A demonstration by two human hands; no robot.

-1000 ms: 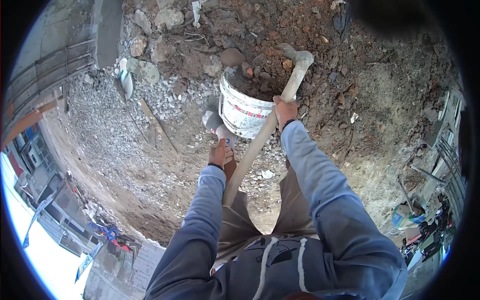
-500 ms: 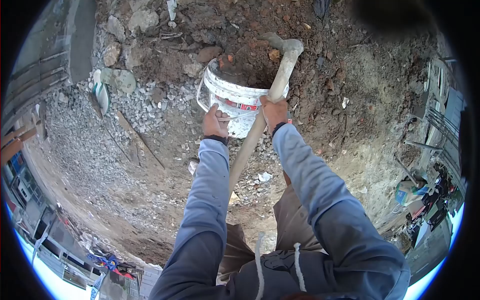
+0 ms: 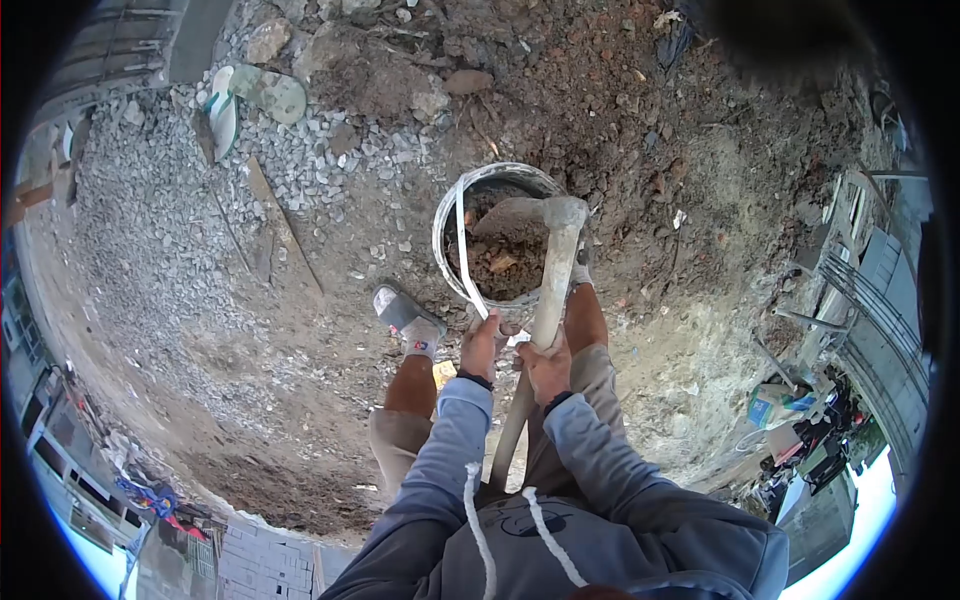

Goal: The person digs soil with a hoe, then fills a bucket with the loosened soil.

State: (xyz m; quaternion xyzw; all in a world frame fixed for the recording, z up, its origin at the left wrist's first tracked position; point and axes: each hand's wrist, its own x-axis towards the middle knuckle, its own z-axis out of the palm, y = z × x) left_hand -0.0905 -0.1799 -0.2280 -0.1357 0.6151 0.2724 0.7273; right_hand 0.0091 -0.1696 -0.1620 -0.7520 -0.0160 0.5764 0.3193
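Head view: the left hand (image 3: 480, 345) has its grip clenched on the bail of a soil-filled bucket (image 3: 440, 235), at 12 o'clock from the feet. The right hand (image 3: 548, 365) grasps the hoe (image 3: 552, 280) shaft. The bucket is probably heavy and rigid; the bail is the place to hold it.

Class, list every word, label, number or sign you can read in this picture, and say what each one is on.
No text here can be read.
bucket: seen from above, no label shows.
sock: a small red mark, too small to read.
hoodie: a dark chest print, no legible letters.
blue banners, lower left: too small and blurred.
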